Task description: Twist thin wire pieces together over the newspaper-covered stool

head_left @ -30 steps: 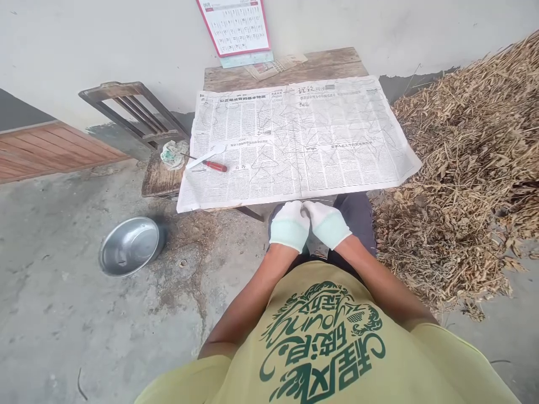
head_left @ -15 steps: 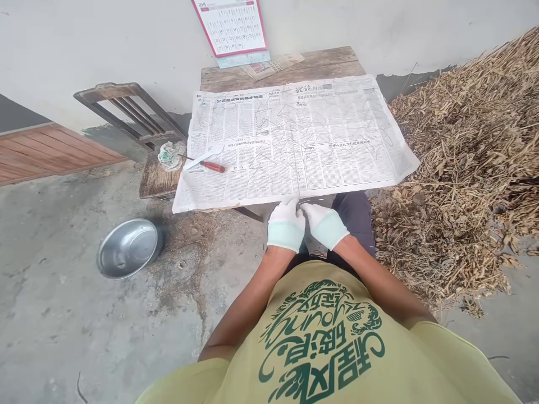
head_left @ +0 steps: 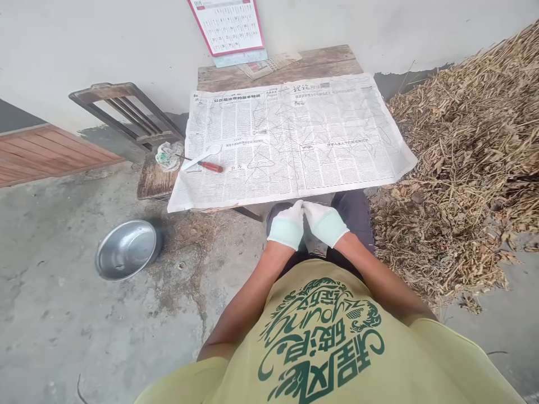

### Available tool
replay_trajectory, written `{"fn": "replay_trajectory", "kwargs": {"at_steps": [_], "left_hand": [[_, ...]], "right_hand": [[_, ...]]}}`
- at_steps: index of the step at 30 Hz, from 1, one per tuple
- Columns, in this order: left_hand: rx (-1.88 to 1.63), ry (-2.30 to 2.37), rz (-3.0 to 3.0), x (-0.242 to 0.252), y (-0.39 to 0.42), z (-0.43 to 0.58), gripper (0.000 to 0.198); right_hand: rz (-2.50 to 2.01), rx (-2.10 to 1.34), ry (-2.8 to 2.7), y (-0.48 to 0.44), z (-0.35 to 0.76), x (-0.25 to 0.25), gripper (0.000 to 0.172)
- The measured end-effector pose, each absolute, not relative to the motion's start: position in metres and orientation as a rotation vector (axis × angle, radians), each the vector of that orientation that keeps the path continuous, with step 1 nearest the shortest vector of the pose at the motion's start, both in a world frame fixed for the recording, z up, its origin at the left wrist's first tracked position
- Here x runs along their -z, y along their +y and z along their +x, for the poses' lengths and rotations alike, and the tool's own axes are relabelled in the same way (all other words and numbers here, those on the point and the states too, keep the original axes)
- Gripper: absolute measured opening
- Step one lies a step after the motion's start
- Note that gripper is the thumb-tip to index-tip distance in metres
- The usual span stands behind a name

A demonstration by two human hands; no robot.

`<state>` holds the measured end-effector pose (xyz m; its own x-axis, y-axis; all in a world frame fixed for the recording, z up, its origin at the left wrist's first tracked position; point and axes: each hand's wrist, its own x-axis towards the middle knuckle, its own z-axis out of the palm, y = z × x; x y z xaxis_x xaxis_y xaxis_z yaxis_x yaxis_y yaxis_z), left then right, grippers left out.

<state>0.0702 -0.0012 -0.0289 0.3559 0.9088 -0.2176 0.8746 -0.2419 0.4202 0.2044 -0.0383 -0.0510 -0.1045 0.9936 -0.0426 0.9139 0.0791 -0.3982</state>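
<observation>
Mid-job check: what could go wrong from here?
The left hand and right hand are close to the newspaper's near edge; a bump could shift the sheet and the thin strands on it.

The screwdriver's shaft sticks out past the sheet's left edge, so a tug might tip it off.

The white spoon crosses that shaft and could go too.

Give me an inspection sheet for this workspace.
Surface: wooden table, largely covered by newspaper.
Job's things: thin bent strands on the newspaper.
Clutter: red-handled screwdriver and white spoon-shaped item, newspaper's left side.
Hands: gloved left hand and right hand together by the newspaper's near edge, a thin strand showing; grip unclear.
Cables: none certain; dark curved piece on floor.
Surroundings: chair and metal basin left, dried stalks right, calendar at back.
</observation>
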Motion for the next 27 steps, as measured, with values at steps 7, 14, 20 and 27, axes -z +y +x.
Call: {"fn": "replay_trajectory", "kwargs": {"at_steps": [7, 14, 20, 27], "left_hand": [[-0.419, 1.203, 1.453, 0.032, 0.005, 0.062, 0.024], [-0.36, 1.094, 1.181, 0.029, 0.002, 0.064, 0.017], [-0.411, 1.13, 1.132, 0.033, 0.0, 0.063, 0.007], [-0.423, 1.027, 1.058, 0.032, -0.004, 0.054, 0.02]], "right_hand": [[-1.764, -0.762, -1.527, -0.042, 0.209, 0.041, 0.039], [-1.38, -1.3, -0.747, -0.032, 0.203, 0.049, 0.024], [-1.376, -1.242, -0.834, -0.032, 0.204, 0.047, 0.023], [-1.37, -1.143, -0.93, -0.04, 0.207, 0.031, 0.021]]}}
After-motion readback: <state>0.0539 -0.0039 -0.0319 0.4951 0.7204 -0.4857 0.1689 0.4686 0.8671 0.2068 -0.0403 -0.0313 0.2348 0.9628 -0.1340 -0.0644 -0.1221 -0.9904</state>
